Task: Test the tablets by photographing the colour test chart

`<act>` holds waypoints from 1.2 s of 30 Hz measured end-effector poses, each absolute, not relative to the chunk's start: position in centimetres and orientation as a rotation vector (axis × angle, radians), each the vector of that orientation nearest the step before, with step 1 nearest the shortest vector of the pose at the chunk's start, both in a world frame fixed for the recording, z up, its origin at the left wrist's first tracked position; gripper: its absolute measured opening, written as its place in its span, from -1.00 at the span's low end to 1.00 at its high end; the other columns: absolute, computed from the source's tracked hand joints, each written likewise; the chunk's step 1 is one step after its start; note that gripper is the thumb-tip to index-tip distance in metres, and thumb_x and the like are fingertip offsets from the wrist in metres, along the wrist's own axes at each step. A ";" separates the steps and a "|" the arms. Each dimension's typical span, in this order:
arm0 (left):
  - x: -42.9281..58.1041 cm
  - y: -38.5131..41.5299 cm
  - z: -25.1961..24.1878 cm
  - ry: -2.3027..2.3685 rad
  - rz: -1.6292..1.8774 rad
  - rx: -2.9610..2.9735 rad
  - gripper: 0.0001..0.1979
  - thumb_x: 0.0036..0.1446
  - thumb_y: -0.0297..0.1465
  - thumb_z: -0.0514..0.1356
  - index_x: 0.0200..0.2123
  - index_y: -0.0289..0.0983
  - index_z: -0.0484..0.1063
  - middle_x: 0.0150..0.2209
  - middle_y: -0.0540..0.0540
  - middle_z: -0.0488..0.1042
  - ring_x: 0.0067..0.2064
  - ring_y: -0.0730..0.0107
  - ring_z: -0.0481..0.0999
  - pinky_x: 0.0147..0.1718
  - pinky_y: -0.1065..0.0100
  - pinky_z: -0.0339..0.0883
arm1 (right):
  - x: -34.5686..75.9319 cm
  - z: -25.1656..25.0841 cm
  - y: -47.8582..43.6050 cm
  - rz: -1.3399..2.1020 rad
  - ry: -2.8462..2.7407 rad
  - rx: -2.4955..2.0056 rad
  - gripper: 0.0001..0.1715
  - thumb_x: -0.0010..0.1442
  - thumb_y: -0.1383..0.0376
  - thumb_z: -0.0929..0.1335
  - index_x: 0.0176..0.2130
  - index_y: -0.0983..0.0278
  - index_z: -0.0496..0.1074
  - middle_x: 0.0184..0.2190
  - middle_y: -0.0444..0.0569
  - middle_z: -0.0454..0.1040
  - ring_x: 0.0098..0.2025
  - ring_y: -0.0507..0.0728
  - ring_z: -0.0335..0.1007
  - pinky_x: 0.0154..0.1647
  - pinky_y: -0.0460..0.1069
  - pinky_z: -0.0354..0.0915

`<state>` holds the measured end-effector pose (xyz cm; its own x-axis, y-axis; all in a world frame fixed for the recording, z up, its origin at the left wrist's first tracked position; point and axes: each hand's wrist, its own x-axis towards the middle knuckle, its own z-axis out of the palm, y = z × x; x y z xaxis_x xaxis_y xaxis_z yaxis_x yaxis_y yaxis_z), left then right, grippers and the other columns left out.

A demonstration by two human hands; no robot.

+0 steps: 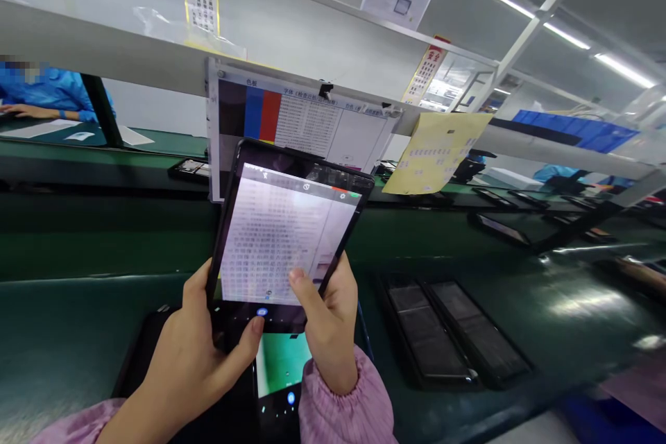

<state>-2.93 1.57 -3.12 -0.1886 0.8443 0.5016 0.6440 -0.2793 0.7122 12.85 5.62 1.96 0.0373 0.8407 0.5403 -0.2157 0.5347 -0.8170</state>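
Both hands grip 1 tablet (284, 236), held up w/ screen lit, in front of the test chart (291, 118). Left hand (195, 354) clamps the near-left corner, thumb on the bezel; right hand (330, 322) closes round the right edge.

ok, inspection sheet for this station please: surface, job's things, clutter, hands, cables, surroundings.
Surface: green conveyor belt, glossy, reflections at right.
Job's things: tablet held upright, screen lit, in front of the test chart clipped to the rail.
Clutter: second lit device under the hands; two dark tablets flat at right.
Hands: left hand and right hand both grip the tablet's lower part; right thumb on the screen.
Cables: nothing seen.
Surroundings: yellow sheet hanging; co-worker's blue sleeve far left; more devices on the far belt.
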 end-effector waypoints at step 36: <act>-2.6 1.2 -2.5 1.767 1.423 1.818 -0.22 0.22 0.00 0.22 0.35 -0.28 0.08 -0.15 -0.22 0.61 -0.16 -0.10 0.73 -0.50 0.23 0.58 | 12.8 2.4 5.6 0.884 -1.301 -0.602 -0.61 0.36 0.26 0.43 0.17 0.13 0.51 0.03 -0.03 0.65 0.02 0.20 0.61 0.11 0.13 0.54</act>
<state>-2.59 1.20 -2.53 -0.2016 0.8635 0.4624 0.6361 -0.2435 0.7322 12.81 5.57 2.36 0.0294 0.8288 0.5588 -0.2141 0.5513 -0.8064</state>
